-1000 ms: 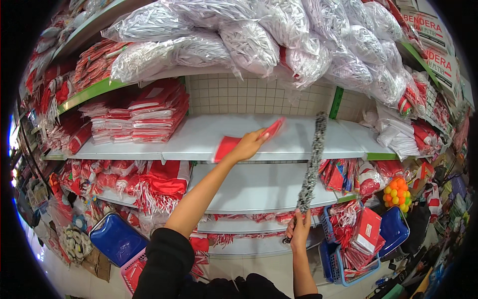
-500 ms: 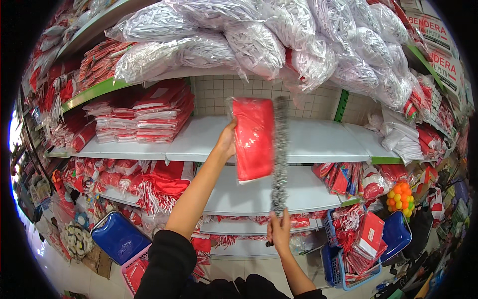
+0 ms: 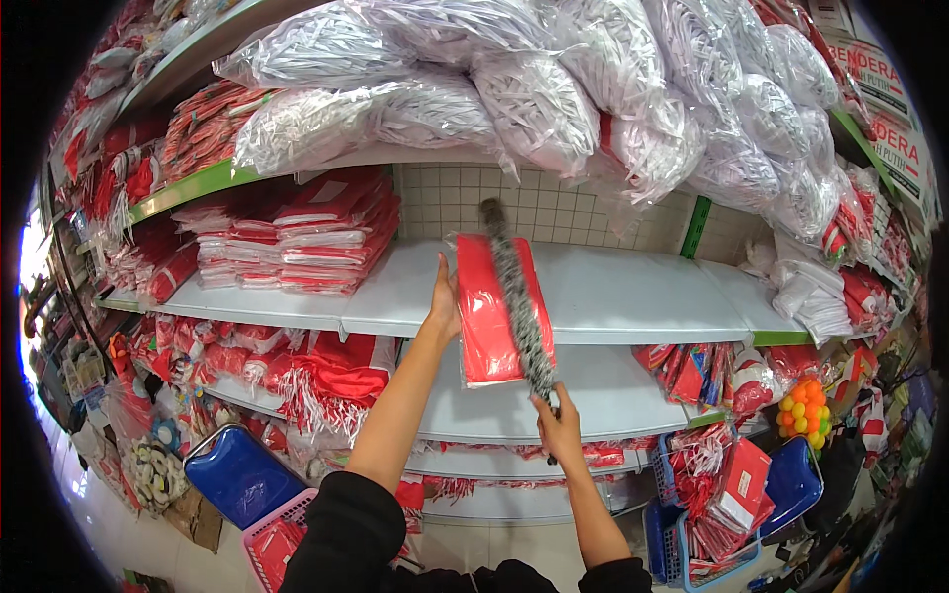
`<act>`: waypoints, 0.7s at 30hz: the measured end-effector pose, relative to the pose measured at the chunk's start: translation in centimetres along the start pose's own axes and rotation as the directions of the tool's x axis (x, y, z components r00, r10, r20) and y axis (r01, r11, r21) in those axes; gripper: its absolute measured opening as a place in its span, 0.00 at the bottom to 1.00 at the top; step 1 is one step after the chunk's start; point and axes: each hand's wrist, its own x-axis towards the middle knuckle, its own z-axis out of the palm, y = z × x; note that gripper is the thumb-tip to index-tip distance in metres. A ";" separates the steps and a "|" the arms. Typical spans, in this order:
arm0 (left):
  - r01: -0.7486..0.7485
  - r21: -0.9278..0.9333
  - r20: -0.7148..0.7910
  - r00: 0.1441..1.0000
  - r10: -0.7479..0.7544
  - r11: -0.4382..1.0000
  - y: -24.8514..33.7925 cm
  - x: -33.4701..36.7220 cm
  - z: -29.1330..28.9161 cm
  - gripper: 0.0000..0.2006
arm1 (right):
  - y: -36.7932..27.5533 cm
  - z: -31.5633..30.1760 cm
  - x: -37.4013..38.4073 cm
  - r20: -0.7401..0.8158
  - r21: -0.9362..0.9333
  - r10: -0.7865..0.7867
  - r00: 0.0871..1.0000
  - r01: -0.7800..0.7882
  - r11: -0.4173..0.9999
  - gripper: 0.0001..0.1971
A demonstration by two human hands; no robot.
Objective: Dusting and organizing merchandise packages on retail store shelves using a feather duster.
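Head view: your left hand (image 3: 446,301) grips a flat red packet in clear plastic (image 3: 481,331) by its left edge, before the front edge of the pale grey shelf (image 3: 638,292), leaving its face open to the fluffy grey duster (image 3: 517,296); your right hand (image 3: 561,427) clasps the duster's lower end.

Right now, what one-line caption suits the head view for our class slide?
Left hand holding up a plastic-wrapped red packet, right hand holding a fluffy grey duster in front of it.
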 end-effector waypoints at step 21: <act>0.098 -0.063 -0.182 0.977 -0.108 0.993 -0.6 1.7 -3.3 0.16 | 4.5 2.4 -5.3 -0.232 0.280 0.115 0.966 -0.047 0.959 0.13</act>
